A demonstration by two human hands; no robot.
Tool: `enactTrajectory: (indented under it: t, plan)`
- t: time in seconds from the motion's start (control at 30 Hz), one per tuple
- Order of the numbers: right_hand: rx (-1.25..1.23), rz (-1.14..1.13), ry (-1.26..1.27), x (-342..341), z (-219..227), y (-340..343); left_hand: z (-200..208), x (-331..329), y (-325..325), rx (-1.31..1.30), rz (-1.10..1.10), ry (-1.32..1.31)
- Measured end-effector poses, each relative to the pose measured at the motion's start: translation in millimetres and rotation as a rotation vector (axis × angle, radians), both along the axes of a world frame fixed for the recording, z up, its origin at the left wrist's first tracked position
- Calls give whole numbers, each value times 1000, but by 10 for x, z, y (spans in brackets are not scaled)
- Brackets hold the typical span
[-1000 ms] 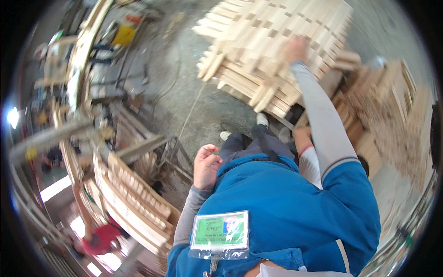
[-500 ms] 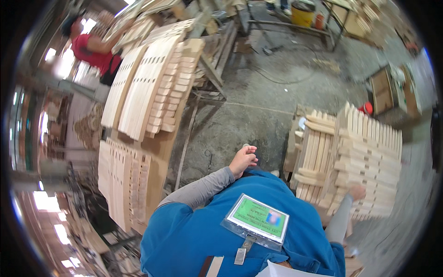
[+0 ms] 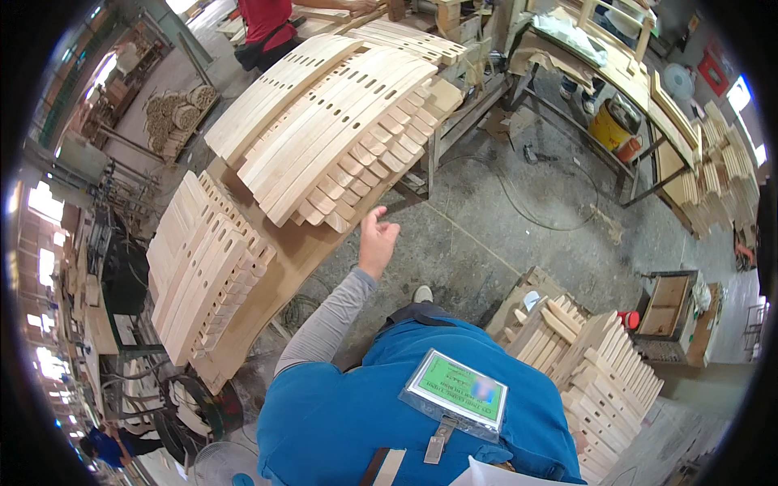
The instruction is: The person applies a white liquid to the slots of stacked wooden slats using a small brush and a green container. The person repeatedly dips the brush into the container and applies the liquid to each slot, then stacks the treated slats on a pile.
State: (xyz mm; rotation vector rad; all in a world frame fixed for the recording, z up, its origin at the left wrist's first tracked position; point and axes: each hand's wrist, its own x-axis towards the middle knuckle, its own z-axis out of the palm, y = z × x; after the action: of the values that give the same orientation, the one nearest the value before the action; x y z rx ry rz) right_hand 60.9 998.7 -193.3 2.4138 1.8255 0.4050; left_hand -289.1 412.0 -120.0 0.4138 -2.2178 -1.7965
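My left hand [image 3: 378, 245] is raised in the space just off the edge of a wooden workbench [image 3: 285, 285]. It holds nothing; its fingers are loosely bent and apart. Nearest to it is a stack of pale slotted wooden slats [image 3: 339, 89] with rounded ends. A second, smaller stack of slotted slats [image 3: 209, 263] lies closer on the same bench. Of my right hand [image 3: 580, 442] only a sliver shows past my blue shirt, beside a stack of notched wooden pieces [image 3: 609, 389] at the lower right. Its fingers are hidden.
A person in a red shirt [image 3: 266, 24] stands behind the bench. A cable [image 3: 519, 206] lies on the concrete floor. Farther off are a yellow bucket [image 3: 609, 130] under a metal-legged table and an open wooden box [image 3: 666, 308]. A fan [image 3: 223, 466] sits at lower left.
My view and body have turned left, toward the bench. My left hand has moved from in front of my waist out to the bench edge. My right hand has mostly gone out of sight.
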Motion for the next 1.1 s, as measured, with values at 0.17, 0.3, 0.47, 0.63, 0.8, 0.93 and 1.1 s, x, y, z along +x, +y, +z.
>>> enactTrajectory:
  t: [0.17,0.3,0.47,0.63,0.8,0.93,1.1]
  plan:
    - [301,433,245,-627,128,30,367,-314,-371,-617,99,168]
    - [342,909,595,-1639,-81,-58,545,-533,-720,-995,111,25]
    - [-48,1158,733,-3246,-320,-811,741,-688,-1220,-1288,104,-286]
    - [-402,1462,1120,-4543,-379,-2050,654,-727,-1542,-1306,146,-465]
    - [-876,1596,1450,-5655,19,-3279,600,-861,-1518,-1306,183,-453]
    - [-701,2363,1187,-6269,832,-4407,600,-795,-1586,-1298,206,-521]
    - [-382,2722,957,-7096,1077,-5018,616,-878,-1582,-1266,238,-493]
